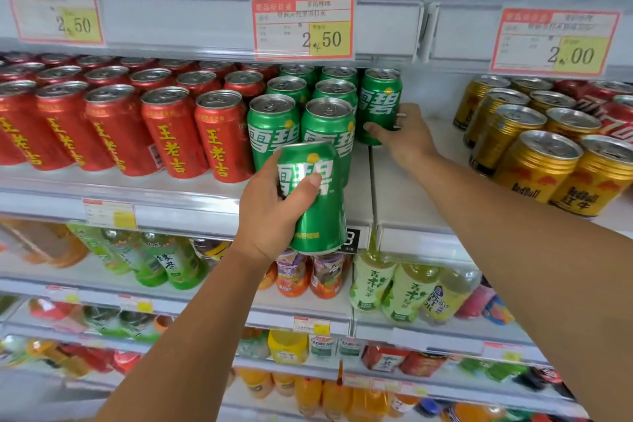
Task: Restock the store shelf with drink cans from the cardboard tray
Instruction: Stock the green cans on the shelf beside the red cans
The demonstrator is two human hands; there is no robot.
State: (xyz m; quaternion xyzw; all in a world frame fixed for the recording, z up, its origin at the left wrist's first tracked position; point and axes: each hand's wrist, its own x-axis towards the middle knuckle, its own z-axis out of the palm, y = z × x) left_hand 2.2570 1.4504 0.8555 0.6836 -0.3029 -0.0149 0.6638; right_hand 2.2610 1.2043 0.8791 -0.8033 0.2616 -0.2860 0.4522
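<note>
Head view: on the shelf (404, 188) green cans (272, 127) are ranked. At their 3 o'clock a standing can (378, 103) is grasped by the right grip (404, 137); at 6 o'clock a tilted can (317, 202) is grasped by the left grip (270, 212).
</note>
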